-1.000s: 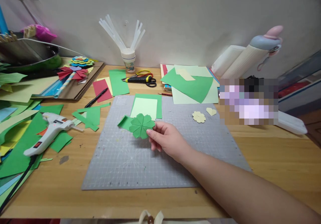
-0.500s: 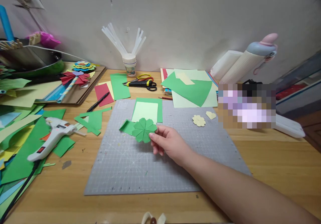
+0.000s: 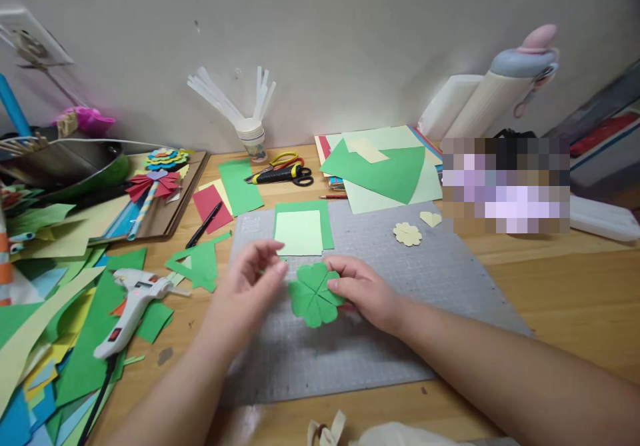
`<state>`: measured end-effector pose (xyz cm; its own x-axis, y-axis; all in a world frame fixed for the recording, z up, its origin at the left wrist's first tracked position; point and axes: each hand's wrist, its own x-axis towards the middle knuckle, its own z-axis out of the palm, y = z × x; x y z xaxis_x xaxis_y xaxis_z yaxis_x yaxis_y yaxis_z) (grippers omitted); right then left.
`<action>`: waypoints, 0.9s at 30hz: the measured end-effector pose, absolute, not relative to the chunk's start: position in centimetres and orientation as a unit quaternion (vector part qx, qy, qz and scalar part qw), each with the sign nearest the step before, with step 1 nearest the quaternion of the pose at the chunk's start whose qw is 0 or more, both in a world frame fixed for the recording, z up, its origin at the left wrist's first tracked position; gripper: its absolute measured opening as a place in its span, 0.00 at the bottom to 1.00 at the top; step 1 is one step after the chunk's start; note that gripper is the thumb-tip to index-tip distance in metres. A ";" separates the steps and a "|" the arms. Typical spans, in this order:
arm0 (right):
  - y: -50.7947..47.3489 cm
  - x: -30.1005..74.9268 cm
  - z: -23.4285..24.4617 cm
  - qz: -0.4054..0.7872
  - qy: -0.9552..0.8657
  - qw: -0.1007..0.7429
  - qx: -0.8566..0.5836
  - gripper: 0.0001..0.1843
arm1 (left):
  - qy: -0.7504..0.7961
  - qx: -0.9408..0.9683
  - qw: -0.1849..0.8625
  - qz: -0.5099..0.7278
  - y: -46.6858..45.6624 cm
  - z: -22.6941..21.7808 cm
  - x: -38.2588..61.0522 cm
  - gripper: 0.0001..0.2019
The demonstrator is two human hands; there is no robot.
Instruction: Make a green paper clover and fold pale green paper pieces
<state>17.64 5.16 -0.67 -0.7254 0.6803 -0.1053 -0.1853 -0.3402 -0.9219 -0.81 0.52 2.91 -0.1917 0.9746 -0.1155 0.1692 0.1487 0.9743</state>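
Both hands are out in front of the body, and both forearms are bare. The left hand (image 3: 247,279) is hovering with its palm turned inward and its wrist straight. Its fingers (image 3: 270,267) are curling loosely, standing apart from the thumb and blurring at the tips. The right hand (image 3: 367,293) is sitting low, palm down, its fingers (image 3: 336,285) pinching tight with the thumb pressing on top. The right forearm is angling in from the lower right corner, the left from the bottom edge. The fingertips are facing each other, near but apart.
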 end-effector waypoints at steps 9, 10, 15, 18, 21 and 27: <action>6.4 17.3 -1.1 0.734 -0.518 0.274 -0.343 0.10 | 0.566 0.405 0.595 0.402 1.3 0.1 -0.3 0.12; 6.5 17.3 -1.3 0.729 -0.516 0.277 -0.354 0.12 | 0.569 0.399 0.595 0.404 1.4 0.1 -0.3 0.13; 6.6 17.4 -1.5 0.707 -0.524 0.300 -0.368 0.14 | 0.564 0.376 0.617 0.399 1.5 0.3 -0.3 0.12; 6.4 17.3 -1.3 0.702 -0.522 0.311 -0.370 0.14 | 0.550 0.382 0.635 0.385 1.4 0.3 -0.3 0.12; 6.2 17.3 -1.2 0.702 -0.527 0.303 -0.371 0.12 | 0.561 0.386 0.635 0.365 1.3 0.4 -0.3 0.10; 5.9 17.2 -1.1 0.693 -0.537 0.317 -0.363 0.12 | 0.566 0.399 0.629 0.353 1.1 1.0 0.0 0.10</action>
